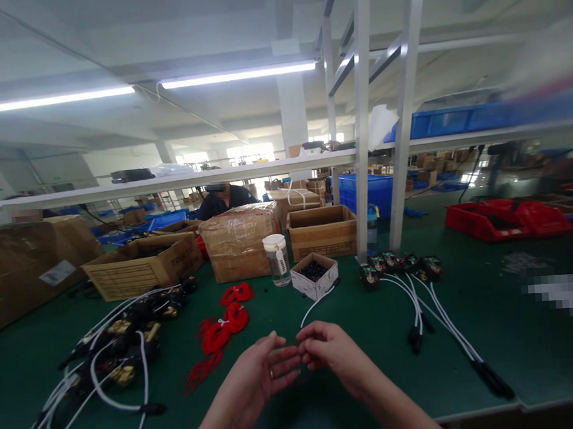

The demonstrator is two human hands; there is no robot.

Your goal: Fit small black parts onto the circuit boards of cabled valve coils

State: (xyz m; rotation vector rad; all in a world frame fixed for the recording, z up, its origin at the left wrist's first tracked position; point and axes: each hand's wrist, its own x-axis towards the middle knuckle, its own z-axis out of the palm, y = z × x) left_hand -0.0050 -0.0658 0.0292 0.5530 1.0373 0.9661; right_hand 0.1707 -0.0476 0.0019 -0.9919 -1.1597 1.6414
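Note:
My left hand (265, 377) is open above the green bench, palm turned inward and fingers stretched toward the other hand. Close beside it, my right hand (331, 354) has thumb and fingers pinched together; whatever lies between the fingertips is too small to make out. A white cable (316, 304) with a black end runs from beside a small white box (314, 281) of black parts down to my right fingers, where I lose sight of it. Left of my hands lie tied bundles of red wire (225, 325).
Black and brass assemblies with white cables (124, 347) pile up at left. Circuit-board units (401, 269) with cables lie right. Behind stand a lidded clear bottle (277, 260), cardboard boxes (240, 243), shelf posts (362, 119) and red bins (507, 220). Another person (225, 199) sits beyond.

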